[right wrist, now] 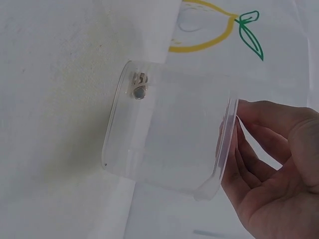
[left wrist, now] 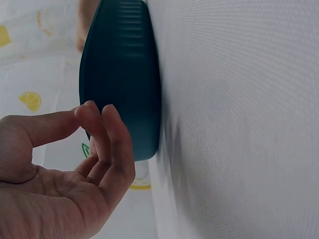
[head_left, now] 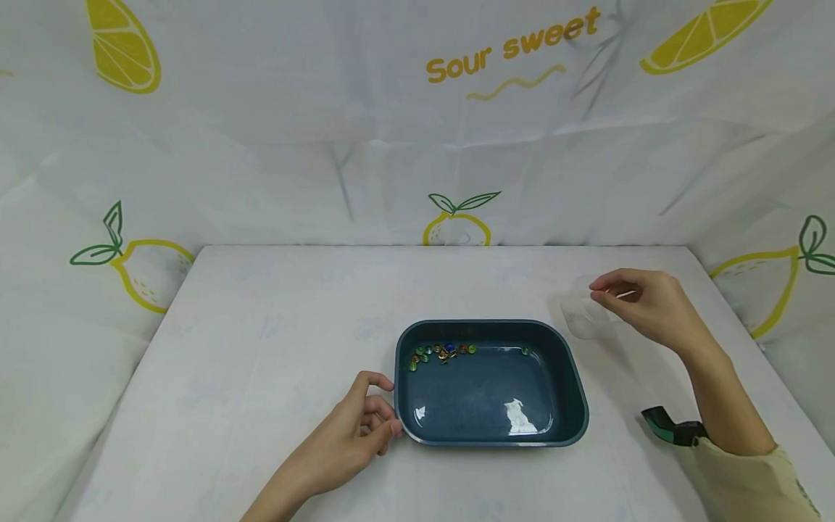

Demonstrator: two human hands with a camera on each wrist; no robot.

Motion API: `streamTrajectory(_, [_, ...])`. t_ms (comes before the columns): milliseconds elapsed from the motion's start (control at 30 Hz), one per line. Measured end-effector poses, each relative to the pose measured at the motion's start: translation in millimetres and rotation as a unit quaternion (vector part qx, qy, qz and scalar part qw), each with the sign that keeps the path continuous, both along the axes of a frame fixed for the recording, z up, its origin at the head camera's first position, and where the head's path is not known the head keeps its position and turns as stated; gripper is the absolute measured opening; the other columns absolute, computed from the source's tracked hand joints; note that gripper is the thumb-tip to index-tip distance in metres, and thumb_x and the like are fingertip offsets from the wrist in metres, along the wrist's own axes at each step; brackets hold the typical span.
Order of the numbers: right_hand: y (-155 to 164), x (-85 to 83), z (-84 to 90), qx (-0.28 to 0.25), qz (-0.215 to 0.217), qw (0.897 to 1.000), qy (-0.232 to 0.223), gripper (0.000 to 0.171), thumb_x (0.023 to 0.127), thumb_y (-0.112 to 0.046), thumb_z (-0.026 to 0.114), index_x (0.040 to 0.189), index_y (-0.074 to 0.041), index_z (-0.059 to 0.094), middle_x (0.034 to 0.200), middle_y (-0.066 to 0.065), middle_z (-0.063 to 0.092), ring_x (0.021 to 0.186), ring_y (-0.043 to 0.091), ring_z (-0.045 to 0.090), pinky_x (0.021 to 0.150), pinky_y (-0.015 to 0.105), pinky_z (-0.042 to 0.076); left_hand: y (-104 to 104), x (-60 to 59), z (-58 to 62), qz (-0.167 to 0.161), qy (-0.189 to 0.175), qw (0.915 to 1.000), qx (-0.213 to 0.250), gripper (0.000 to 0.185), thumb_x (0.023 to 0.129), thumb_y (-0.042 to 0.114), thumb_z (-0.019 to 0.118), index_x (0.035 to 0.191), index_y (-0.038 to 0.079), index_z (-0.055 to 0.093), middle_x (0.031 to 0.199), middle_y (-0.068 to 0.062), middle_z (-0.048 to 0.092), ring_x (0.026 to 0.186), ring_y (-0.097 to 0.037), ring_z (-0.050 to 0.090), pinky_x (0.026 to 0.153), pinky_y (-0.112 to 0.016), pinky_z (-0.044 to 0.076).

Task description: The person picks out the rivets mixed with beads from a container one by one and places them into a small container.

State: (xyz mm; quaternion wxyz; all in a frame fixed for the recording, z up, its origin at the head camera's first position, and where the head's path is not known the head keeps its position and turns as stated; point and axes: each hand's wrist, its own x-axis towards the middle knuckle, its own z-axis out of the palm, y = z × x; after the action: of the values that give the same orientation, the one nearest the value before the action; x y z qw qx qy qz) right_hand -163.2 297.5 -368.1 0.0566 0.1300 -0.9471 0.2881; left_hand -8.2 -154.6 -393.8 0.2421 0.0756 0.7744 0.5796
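Observation:
A dark teal rectangular tray [head_left: 463, 406] sits on the table. Small coloured glass marbles [head_left: 443, 354] lie along its far side, mostly at the left. My left hand [head_left: 346, 442] is beside the tray's left end, fingers loosely curled and fingertips right at its rim and wall. To the right of the tray, my right hand [head_left: 646, 304] pinches the top rim of a clear plastic container [head_left: 580, 319] between thumb and fingers. In the right wrist view a small shiny grey thing [right wrist: 139, 92] shows in a bottom corner of the container.
A white cloth covers the table [head_left: 261, 348]. Behind and at both sides hang white curtains [head_left: 261, 145] with lemon prints. A black and green strap [head_left: 672, 429] is around the right wrist, by a pale yellow sleeve [head_left: 750, 478].

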Motion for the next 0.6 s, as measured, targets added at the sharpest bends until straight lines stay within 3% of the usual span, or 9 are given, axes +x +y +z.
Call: streamTrajectory(600, [-7.4, 4.0, 5.7, -0.004, 0.005, 1.0, 0.014, 0.014, 0.096, -0.01, 0.082, 0.108, -0.004, 0.08, 0.102, 0.019, 0.08, 0.078, -0.018, 0.058, 0.068, 0.004, 0.049, 0.1, -0.7, 0.2, 0.003, -0.002, 1.0, 0.0, 0.045, 0.108, 0.007, 0.06, 0.147, 0.005, 0.036, 0.101, -0.011, 0.069, 0.076, -0.012, 0.063, 0.069, -0.023, 0.052])
